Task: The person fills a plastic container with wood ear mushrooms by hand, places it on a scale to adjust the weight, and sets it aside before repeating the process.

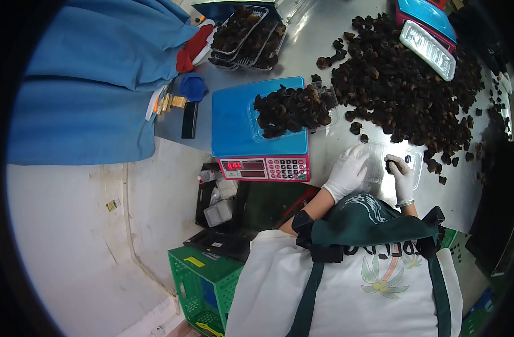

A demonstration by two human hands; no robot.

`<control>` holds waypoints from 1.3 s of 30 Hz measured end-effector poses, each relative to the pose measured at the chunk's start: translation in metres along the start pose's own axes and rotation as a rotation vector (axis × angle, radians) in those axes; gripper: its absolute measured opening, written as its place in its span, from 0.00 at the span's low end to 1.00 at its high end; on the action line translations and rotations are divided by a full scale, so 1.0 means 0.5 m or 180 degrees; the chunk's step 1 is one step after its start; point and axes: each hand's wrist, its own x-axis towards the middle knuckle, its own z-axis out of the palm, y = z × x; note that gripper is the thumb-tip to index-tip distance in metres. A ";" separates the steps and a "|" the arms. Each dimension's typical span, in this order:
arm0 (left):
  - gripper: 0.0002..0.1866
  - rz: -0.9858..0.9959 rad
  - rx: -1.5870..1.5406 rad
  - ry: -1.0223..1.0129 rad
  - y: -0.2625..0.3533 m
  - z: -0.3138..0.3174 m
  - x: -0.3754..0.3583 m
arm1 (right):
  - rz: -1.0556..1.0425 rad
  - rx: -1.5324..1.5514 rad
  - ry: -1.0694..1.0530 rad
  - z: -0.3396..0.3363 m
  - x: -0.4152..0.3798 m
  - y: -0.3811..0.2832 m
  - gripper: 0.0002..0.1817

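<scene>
A clear plastic tray [375, 163] lies on the metal table in front of me, with a small dark piece inside it. My left hand [348, 171], in a white glove, rests at the tray's left edge with its fingers stretched out. My right hand [402, 178], gloved as well, is over the tray's right part, with thumb and fingers closed on a piece of black fungus [390, 164]. Beyond my hands spreads a large heap of black fungus [403, 84]. To the left, a filled clear tray [293, 112] sits on a blue-topped scale [232, 123] reading 0.165.
Filled trays [248, 39] are stacked at the back. Another scale [428, 17] stands at back right, an empty-looking clear tray [428, 50] leaning by it. A phone [189, 119] lies near a person in blue clothing [100, 84]. A green crate [203, 281] is below the table.
</scene>
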 end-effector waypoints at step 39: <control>0.47 -0.0841 0.1034 -0.0396 -0.026 0.079 0.540 | -0.0695 -0.3481 0.0261 -0.121 0.441 -0.119 0.54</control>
